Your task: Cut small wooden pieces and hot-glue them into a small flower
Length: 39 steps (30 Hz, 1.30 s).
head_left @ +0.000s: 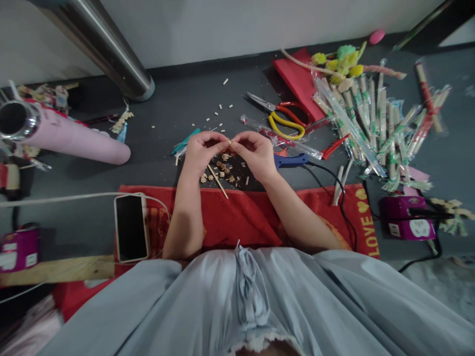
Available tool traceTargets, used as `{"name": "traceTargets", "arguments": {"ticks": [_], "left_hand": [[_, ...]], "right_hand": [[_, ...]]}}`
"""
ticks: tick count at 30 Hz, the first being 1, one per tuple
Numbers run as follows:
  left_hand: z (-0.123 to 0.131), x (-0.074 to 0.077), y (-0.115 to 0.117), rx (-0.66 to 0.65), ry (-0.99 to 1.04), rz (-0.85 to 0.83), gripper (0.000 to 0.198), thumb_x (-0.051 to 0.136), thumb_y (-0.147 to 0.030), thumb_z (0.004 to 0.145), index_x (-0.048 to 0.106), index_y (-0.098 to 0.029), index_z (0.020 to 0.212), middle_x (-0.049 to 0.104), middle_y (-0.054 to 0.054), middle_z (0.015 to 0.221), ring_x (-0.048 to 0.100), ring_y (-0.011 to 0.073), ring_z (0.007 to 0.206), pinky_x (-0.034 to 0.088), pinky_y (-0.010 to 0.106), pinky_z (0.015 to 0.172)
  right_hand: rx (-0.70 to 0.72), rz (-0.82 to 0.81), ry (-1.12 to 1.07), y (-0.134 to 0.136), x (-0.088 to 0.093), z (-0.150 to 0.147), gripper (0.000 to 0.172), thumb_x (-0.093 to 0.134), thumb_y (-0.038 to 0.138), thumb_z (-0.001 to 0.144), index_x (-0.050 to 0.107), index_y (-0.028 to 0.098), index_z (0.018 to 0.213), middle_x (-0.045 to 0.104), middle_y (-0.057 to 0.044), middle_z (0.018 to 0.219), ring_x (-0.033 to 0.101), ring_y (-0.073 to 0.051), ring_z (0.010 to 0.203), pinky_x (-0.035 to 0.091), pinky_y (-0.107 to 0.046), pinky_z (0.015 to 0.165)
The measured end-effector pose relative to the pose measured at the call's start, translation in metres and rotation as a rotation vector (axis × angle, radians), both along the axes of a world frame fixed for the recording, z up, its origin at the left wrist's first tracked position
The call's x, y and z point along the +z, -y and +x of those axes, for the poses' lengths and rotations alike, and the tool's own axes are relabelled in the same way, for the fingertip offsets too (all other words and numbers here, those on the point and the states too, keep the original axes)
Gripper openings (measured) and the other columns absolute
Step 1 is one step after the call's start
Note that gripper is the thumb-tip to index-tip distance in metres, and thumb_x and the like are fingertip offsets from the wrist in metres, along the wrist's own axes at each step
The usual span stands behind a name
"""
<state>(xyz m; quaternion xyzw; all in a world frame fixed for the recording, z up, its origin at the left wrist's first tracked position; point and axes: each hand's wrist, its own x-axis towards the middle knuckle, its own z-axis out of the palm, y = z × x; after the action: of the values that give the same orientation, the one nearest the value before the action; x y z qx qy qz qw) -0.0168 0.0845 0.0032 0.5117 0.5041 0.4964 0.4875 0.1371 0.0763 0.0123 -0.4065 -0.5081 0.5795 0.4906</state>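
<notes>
Centrally, the left hand (197,154) and right hand (260,155) jointly pinch 1 tan piece (229,143); stick (218,182), scissors (275,107) and blue handle (291,160) lie nearby.

You work in what looks like a craft space, a home or small workshop; which one cannot be told. Across your dark tabletop (181,89) spread plastic-wrapped sticks (391,133), colored-handled scissors (285,124), a corded blue-handled tool (292,161) and small tan pieces (221,166), beside a red "LOVE" cloth (241,217), a phone (131,227) and a pink bottle (79,136).
</notes>
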Motion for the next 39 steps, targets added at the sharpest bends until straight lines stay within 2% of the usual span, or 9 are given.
{"name": "traceTargets", "arguments": {"ticks": [6,12,26,34,39], "left_hand": [[0.001,0.002,0.001,-0.007,-0.038,0.015,0.016,0.080,-0.027,0.064,0.069,-0.017,0.070,0.068,-0.001,0.067,0.061,0.0086,0.063,0.051,0.021,0.062],[0.002,0.000,0.000,-0.001,-0.034,0.011,0.019,0.080,-0.030,0.064,0.070,-0.017,0.072,0.069,-0.001,0.069,0.063,0.0094,0.065,0.052,0.021,0.063],[0.001,-0.003,0.000,-0.008,-0.001,0.032,0.016,0.079,-0.027,0.064,0.071,-0.018,0.075,0.072,0.000,0.074,0.066,0.0104,0.069,0.054,0.023,0.067],[0.000,-0.004,0.000,-0.025,-0.036,0.052,0.016,0.079,-0.029,0.066,0.071,-0.018,0.075,0.072,0.000,0.074,0.065,0.0107,0.070,0.053,0.024,0.067],[0.002,-0.003,-0.001,-0.002,-0.021,0.027,0.021,0.080,-0.032,0.062,0.069,-0.017,0.074,0.071,0.000,0.073,0.064,0.0102,0.067,0.053,0.023,0.066]], "right_hand": [[-0.024,0.019,0.053,-0.002,-0.008,0.000,0.032,0.070,0.051,0.072,0.060,0.021,0.079,0.063,0.002,0.074,0.060,-0.010,0.065,0.053,-0.027,0.066],[-0.020,0.037,0.080,-0.004,-0.012,0.000,0.028,0.068,0.048,0.076,0.062,0.021,0.082,0.065,0.002,0.074,0.061,-0.011,0.065,0.055,-0.028,0.066],[-0.026,0.000,0.052,-0.005,-0.015,0.000,0.035,0.069,0.054,0.072,0.066,0.021,0.086,0.069,0.000,0.079,0.065,-0.012,0.070,0.058,-0.029,0.068],[-0.030,-0.001,0.071,-0.005,-0.015,0.000,0.032,0.069,0.050,0.074,0.069,0.020,0.086,0.069,0.000,0.072,0.063,-0.012,0.064,0.057,-0.031,0.065],[-0.025,-0.017,0.091,-0.004,-0.015,0.000,0.032,0.070,0.047,0.073,0.069,0.020,0.089,0.071,-0.001,0.080,0.065,-0.013,0.067,0.057,-0.032,0.068]]}}
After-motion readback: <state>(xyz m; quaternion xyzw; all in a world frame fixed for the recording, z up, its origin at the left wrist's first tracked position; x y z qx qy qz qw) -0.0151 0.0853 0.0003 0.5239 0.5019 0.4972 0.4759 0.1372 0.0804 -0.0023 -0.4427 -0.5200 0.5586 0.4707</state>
